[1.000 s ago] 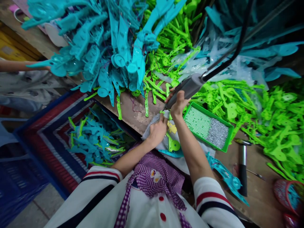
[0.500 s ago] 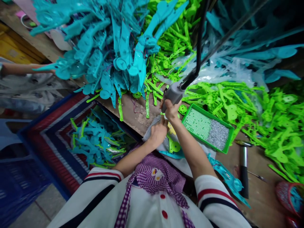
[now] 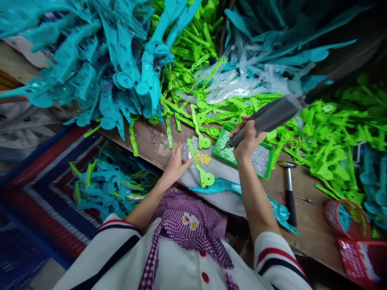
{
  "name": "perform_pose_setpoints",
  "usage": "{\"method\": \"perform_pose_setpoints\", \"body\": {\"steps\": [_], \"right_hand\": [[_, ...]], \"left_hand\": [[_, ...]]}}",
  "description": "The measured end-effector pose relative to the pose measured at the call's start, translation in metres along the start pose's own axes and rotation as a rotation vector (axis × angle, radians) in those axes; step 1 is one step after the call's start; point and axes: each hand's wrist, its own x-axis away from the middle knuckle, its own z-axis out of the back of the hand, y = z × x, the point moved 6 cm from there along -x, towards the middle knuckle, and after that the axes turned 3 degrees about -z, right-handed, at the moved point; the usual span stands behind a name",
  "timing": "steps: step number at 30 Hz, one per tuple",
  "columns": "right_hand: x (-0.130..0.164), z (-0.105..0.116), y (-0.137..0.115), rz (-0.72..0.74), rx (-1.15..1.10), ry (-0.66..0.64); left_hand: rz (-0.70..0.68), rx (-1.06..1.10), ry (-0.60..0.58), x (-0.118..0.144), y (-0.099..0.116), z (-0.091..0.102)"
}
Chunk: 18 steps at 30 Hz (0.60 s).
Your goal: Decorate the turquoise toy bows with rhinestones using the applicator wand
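Green plastic piece (image 3: 202, 163) lies on the grey cloth (image 3: 220, 177) on my worktop (image 3: 305, 217) — left hand (image 3: 175, 164) spread beside it, right hand (image 3: 248, 139) gripping the driver (image 3: 266, 117) over the screw tray (image 3: 244, 151) — fastening apparently unfinished.

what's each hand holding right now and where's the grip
The right hand grips the grey power tool low on its barrel, near the tip. The left hand holds nothing, fingers resting beside the green plastic piece.

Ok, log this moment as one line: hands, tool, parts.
right hand: grips grey power tool, tip over green tray | left hand: on green plastic part | surface: grey cloth
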Motion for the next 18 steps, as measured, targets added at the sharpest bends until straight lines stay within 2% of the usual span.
{"method": "perform_pose_setpoints", "body": {"steps": [2, 6, 12, 18], "right_hand": [[0.006, 0.004, 0.014, 0.003, -0.038, 0.029], [0.014, -0.006, 0.035, -0.025, -0.030, -0.080], [0.017, -0.001, 0.043, -0.028, 0.005, -0.053], [0.019, 0.001, 0.045, -0.010, -0.053, -0.036]], "left_hand": [[0.034, 0.059, 0.006, 0.010, -0.002, 0.000], [0.066, 0.086, -0.020, 0.021, 0.001, -0.012], [0.104, 0.022, 0.045, 0.014, -0.003, -0.016], [0.101, -0.001, 0.048, 0.017, 0.001, -0.016]]}}
